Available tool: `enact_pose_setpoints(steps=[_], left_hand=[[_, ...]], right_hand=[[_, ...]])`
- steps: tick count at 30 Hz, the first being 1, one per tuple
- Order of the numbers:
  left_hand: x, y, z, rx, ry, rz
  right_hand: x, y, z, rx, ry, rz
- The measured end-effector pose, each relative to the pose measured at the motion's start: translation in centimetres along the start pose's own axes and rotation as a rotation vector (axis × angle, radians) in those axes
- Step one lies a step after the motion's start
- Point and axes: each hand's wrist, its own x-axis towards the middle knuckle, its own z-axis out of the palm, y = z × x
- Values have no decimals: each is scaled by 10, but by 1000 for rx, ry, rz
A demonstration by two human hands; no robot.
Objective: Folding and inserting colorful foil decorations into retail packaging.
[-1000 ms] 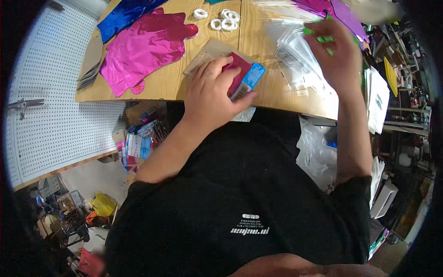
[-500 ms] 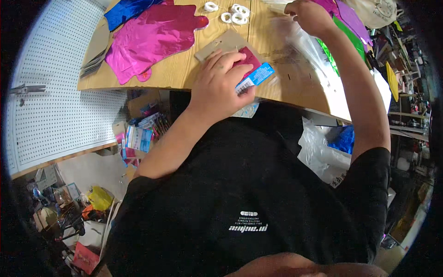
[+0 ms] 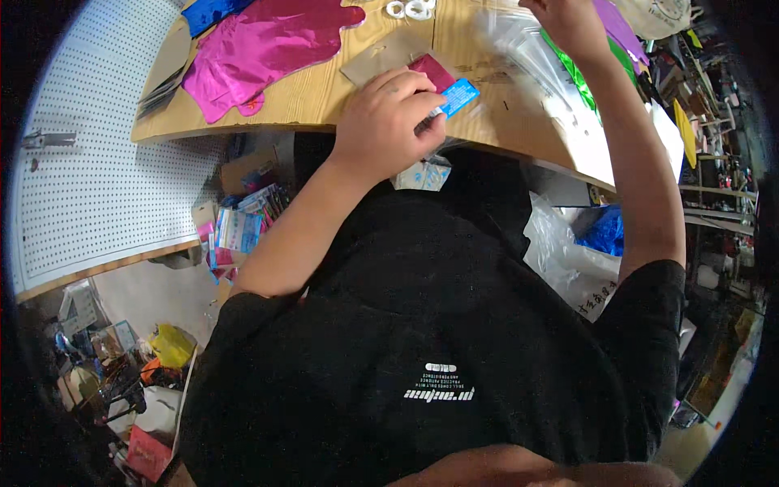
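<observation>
My left hand (image 3: 388, 123) lies at the table's near edge, fingers curled over a flat packet with a bright blue label (image 3: 459, 97). Dark pink foil (image 3: 432, 71) shows beside the label. Beneath the hand is a greyish-brown card (image 3: 388, 55). My right hand (image 3: 572, 28) reaches to the far right, its fingers bent together and partly cut off by the picture's top edge. Whatever they pinch cannot be made out. Right below them lies a heap of clear plastic bags (image 3: 531, 57), partly blurred.
Large pink foil balloons (image 3: 260, 53) and blue foil (image 3: 213, 15) cover the table's left. White ribbon rolls (image 3: 418, 10) lie at the far middle. Green foil (image 3: 568, 65) and purple foil (image 3: 621, 32) are on the right. A white pegboard (image 3: 105, 154) stands at left.
The whole view has shifted, so the table sits higher in the picture. My right hand has moved slightly right over the clear bags. My left hand stays on the blue-labelled packet.
</observation>
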Motion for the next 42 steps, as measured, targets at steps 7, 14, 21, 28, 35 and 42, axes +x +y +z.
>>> enact_pose_setpoints(steps=[7,14,21,28,35,42], left_hand=[[-7,-3,2,5,54,3],[-9,-2,5,11,85,35],[-9,-7,2,9,119,27],[-10,-7,2,-14,135,7],[-10,-9,0,-13,125,18],[-13,-6,2,-5,117,66]], right_hand=[[-114,-105,-18,298,394,327],[-188,-176,9,761,536,235],[-180,-161,23,621,531,204],[-177,-155,24,447,444,333],[-157,-155,26,315,414,187],[-133,-160,38,243,394,295]])
